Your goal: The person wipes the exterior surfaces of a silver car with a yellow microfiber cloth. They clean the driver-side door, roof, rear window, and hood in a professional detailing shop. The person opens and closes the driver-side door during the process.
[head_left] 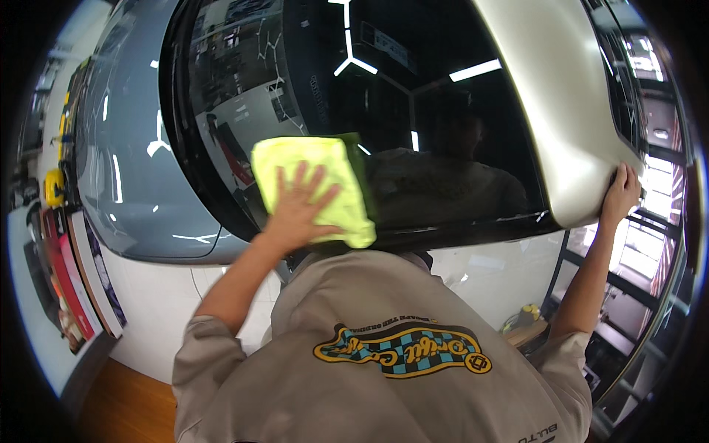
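A bright yellow-green microfiber cloth (319, 177) lies folded on the dark windshield (413, 96) of a car, close to its lower near corner. On top of it my left hand (299, 203) presses flat, fingers spread, not gripping the cloth. Out to the right, my right hand (624, 193) rests against the edge of the pale gold bodywork (546, 111), beside the side window. Its fingers lie close together and bend slightly over the edge; the thumb is hidden. Ceiling lights and a person's outline reflect in the glass.
To the left spreads the glossy blue-grey hood (122, 155), with a black trim strip (181, 125) between it and the glass. Beyond the hood stand a yellow object (55, 187) and several upright panels (74, 258). A black-framed window (642, 251) is at the right.
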The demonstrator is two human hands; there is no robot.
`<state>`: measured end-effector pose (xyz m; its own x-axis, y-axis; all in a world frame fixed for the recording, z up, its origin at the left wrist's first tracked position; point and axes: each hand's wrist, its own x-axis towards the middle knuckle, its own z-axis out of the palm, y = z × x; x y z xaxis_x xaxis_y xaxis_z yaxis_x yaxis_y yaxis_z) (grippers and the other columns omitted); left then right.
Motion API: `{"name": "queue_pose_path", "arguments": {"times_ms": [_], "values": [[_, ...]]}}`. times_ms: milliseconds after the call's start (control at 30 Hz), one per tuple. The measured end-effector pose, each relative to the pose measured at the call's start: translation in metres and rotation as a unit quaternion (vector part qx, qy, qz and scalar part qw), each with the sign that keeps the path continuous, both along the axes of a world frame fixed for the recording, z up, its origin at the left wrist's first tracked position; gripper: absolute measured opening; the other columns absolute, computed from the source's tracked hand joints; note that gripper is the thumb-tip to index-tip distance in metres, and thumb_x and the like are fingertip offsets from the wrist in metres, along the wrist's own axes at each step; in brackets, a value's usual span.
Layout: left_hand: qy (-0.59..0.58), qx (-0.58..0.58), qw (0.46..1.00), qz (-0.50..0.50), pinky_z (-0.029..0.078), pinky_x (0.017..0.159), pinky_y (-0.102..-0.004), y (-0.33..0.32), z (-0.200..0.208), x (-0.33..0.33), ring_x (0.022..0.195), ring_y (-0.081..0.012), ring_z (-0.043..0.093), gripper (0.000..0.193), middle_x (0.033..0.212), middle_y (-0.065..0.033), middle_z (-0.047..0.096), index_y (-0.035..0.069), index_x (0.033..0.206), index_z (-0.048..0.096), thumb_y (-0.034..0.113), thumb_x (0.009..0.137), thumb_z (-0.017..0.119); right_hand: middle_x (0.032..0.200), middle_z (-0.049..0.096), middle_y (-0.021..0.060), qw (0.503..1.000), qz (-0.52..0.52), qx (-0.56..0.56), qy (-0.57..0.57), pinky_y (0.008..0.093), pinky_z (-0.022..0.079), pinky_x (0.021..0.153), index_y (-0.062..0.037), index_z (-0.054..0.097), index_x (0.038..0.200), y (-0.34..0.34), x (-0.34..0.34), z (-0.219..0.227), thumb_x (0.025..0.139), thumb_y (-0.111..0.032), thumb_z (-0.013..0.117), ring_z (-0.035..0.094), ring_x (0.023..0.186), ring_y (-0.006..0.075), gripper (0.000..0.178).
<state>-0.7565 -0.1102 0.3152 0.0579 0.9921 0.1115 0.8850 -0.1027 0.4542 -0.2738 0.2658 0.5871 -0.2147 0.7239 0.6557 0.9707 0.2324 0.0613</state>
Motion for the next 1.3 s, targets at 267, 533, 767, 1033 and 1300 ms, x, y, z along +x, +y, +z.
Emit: {"name": "queue_pose_path", "arguments": {"times_ms": [267, 533, 767, 1033, 1300], "values": [[0.081, -0.116, 0.99, -0.002, 0.007, 0.105, -0.0733, -0.022, -0.003, -0.026, 0.135, -0.058, 0.013, 0.08, 0.139, -0.0298, 0.033, 0.007, 0.129, 0.053, 0.055, 0.068, 0.073, 0.127, 0.057, 0.0159, 0.998, -0.049, -0.011, -0.04, 0.0421, 0.029, 0.108, -0.0082, 0.068, 0.112, 0.0, -0.007, -0.002, 0.092, -0.036, 0.052, 0.045, 0.125, 0.0333, 0.038], [-0.023, 0.128, 0.989, -0.075, 0.006, 0.098, -0.0777, 0.156, 0.13, 0.134, 0.136, -0.0605, 0.002, 0.097, 0.155, -0.0263, 0.006, 0.016, 0.149, 0.026, 0.054, 0.073, 0.071, 0.132, 0.053, 0.0155, 0.995, -0.079, 0.024, -0.057, 0.0439, 0.026, 0.111, -0.0118, 0.068, 0.113, -0.015, -0.018, -0.011, 0.092, -0.038, 0.052, 0.04, 0.129, 0.0356, 0.037], [0.007, 0.117, 0.992, -0.052, 0.005, 0.102, -0.074, 0.128, 0.133, 0.111, 0.138, -0.0559, 0.002, 0.1, 0.154, -0.0279, 0.009, 0.008, 0.149, 0.021, 0.053, 0.074, 0.07, 0.133, 0.052, 0.0157, 0.997, -0.072, 0.002, 0.036, 0.0465, 0.023, 0.112, -0.0107, 0.067, 0.111, -0.03, -0.041, -0.012, 0.09, -0.038, 0.056, 0.032, 0.133, 0.0399, 0.037], [-0.017, 0.074, 0.997, -0.017, 0.003, 0.103, -0.0732, 0.152, 0.115, 0.146, 0.139, -0.0552, 0.003, 0.098, 0.155, -0.0249, 0.006, 0.016, 0.151, 0.022, 0.063, 0.076, 0.062, 0.133, 0.053, 0.0162, 0.998, -0.036, 0.038, -0.03, 0.0468, 0.026, 0.111, -0.0071, 0.066, 0.111, -0.026, -0.021, -0.021, 0.089, -0.035, 0.057, 0.037, 0.131, 0.039, 0.037], [-0.172, 0.198, 0.964, -0.048, 0.017, 0.104, -0.0689, 0.164, 0.207, 0.17, 0.137, -0.0505, 0.018, 0.086, 0.153, -0.0243, 0.017, 0.006, 0.146, 0.031, 0.048, 0.079, 0.065, 0.144, 0.036, 0.0228, 0.987, 0.122, -0.005, 0.108, 0.0521, 0.021, 0.112, -0.0025, 0.047, 0.131, -0.122, -0.123, 0.02, 0.09, -0.026, 0.056, 0.029, 0.136, 0.0441, 0.048]]}}
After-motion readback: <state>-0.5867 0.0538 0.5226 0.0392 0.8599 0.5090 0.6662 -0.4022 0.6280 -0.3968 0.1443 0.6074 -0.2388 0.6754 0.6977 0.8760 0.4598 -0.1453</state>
